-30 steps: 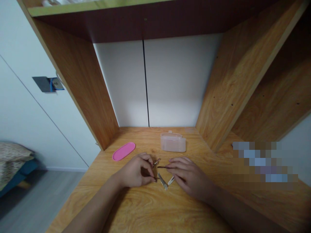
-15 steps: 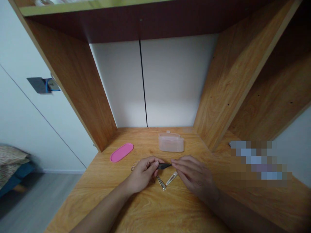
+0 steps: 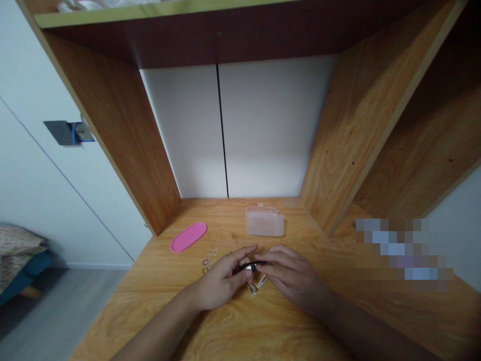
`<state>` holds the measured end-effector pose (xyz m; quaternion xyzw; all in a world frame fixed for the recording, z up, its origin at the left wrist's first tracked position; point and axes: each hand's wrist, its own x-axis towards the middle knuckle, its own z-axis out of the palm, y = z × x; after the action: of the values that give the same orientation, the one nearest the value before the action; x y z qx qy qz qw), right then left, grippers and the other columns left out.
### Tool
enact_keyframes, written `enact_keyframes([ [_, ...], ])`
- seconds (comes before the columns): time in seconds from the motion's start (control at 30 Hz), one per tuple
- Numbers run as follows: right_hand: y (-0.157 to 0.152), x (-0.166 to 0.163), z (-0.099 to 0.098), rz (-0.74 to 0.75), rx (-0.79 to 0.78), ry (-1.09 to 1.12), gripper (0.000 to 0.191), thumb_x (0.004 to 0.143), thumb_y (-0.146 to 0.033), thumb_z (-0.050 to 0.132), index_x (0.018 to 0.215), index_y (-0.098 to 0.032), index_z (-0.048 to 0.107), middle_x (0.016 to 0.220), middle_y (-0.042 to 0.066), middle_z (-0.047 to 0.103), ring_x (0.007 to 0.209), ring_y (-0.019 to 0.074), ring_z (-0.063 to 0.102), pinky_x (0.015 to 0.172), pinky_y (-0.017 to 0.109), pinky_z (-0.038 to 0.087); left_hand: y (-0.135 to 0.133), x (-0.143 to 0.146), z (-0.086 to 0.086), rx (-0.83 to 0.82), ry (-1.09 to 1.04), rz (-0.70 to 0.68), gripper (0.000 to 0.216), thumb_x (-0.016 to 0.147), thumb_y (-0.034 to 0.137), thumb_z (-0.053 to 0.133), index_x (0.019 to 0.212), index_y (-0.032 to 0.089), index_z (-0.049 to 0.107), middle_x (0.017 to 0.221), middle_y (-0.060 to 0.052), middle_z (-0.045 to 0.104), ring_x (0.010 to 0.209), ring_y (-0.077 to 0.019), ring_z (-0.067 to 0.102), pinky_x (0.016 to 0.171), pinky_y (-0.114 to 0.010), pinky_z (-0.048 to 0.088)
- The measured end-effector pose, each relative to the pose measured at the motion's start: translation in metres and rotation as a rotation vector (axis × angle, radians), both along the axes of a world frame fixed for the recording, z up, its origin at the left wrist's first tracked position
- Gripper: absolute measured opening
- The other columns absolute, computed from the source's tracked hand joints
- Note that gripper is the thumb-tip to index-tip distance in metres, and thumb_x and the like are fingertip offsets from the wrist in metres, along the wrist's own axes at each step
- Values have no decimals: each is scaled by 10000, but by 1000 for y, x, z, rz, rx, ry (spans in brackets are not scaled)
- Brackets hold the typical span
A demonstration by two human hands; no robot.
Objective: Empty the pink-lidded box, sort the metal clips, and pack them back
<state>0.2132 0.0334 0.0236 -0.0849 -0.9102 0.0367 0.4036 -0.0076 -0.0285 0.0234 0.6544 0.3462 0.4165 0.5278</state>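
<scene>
A small black hair clip (image 3: 258, 263) with a shiny silver patch is held between my two hands, above the wooden desk. My left hand (image 3: 221, 278) pinches one end with thumb and fingers. At the other end, the fingertips of my right hand (image 3: 296, 273) close on the clip, hiding part of it. Just below lie a silver metal clip (image 3: 252, 289) and a pale hair clip (image 3: 262, 281), both partly covered by my hands. Several small hair ties (image 3: 208, 261) rest on the desk left of my left hand.
A translucent pinkish box (image 3: 265, 223) stands open near the back of the desk. Left of it lies a pink oval lid (image 3: 188, 236). Wooden side panels (image 3: 338, 150) rise on both sides, with a shelf (image 3: 225, 35) overhead. Blurred-out items (image 3: 394, 248) are at the right.
The black hair clip has been turned in my hands, showing a silver part. My right hand has shifted left and covers more of the pale clip. More hair ties show.
</scene>
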Motion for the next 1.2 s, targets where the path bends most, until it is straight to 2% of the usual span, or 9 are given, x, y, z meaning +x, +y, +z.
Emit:
enact_keyframes([
  [0.17, 3, 1, -1, 49, -86, 20, 226, 946, -150, 633, 1145, -249, 676, 1073, 53, 741, 978, 179, 641, 835, 319, 556, -2, -4, 1, 159, 137, 8, 581, 1014, 374, 484, 1529, 144, 345, 852, -42, 655, 816, -165, 617, 806, -301, 510],
  [0.27, 3, 0, 1, 50, -174, 33, 234, 943, -176, 647, 1162, -254, 672, 993, 38, 754, 914, 175, 645, 803, 313, 548, -3, -5, 4, 308, 335, 65, 478, 1013, 264, 455, 1484, 192, 432, 1056, -91, 711, 968, -199, 656, 908, -343, 512],
  [0.37, 3, -1, 3, 8, -252, 34, 229, 960, -210, 623, 1178, -249, 679, 918, 43, 746, 859, 185, 643, 760, 319, 542, -4, -6, 7, 432, 507, 128, 458, 999, 202, 453, 1456, 239, 468, 1321, -99, 651, 1174, -224, 617, 1035, -381, 468],
  [0.57, 4, -2, 0, -107, -351, -38, 168, 981, -246, 579, 1035, -241, 738, 874, 59, 709, 844, 201, 636, 745, 337, 541, -3, -5, 9, 535, 681, 224, 463, 997, 214, 467, 1459, 240, 446, 1174, -95, 697, 1053, -224, 645, 938, -377, 517],
  [0.67, 10, 1, 0, -218, -292, 38, 154, 965, -225, 591, 983, -241, 743, 1018, 84, 708, 984, 230, 637, 849, 395, 542, 0, -6, 6, 543, 681, 316, 537, 990, 258, 500, 1509, 235, 365, 1163, -104, 682, 1039, -238, 628, 922, -402, 515],
  [0.77, 23, 6, -2, -411, -225, 150, 129, 934, -242, 630, 956, -257, 756, 1351, 101, 596, 1276, 300, 519, 1056, 545, 441, 4, -10, 1, 539, 653, 397, 571, 985, 249, 496, 1528, 228, 321, 1206, -114, 671, 1068, -254, 611, 943, -433, 498],
  [0.87, 38, 11, -8, -492, -264, 111, 118, 921, -273, 646, 913, -258, 763, 1549, 60, 419, 1472, 354, 280, 1148, 664, 285, 8, -13, -3, 522, 623, 446, 500, 985, 207, 464, 1481, 217, 396, 1215, -109, 680, 1103, -252, 608, 977, -435, 480],
  [0.97, 49, 14, -14, -497, -373, 44, 120, 919, -295, 652, 926, -257, 766, 1583, 48, 368, 1510, 362, 185, 1161, 689, 240, 9, -15, -4, 499, 630, 495, 437, 979, 213, 474, 1416, 200, 476, 1200, -114, 683, 1109, -257, 614, 978, -436, 484],
  [1.2, 50, 14, -16, -438, -469, 121, 136, 940, -259, 613, 955, -227, 744, 1314, 105, 557, 1247, 265, 554, 1091, 486, 439, 12, -16, -2, 489, 612, 558, 366, 979, 250, 498, 1338, 191, 544, 1282, -130, 636, 1194, -269, 580, 1045, -469, 454],
])
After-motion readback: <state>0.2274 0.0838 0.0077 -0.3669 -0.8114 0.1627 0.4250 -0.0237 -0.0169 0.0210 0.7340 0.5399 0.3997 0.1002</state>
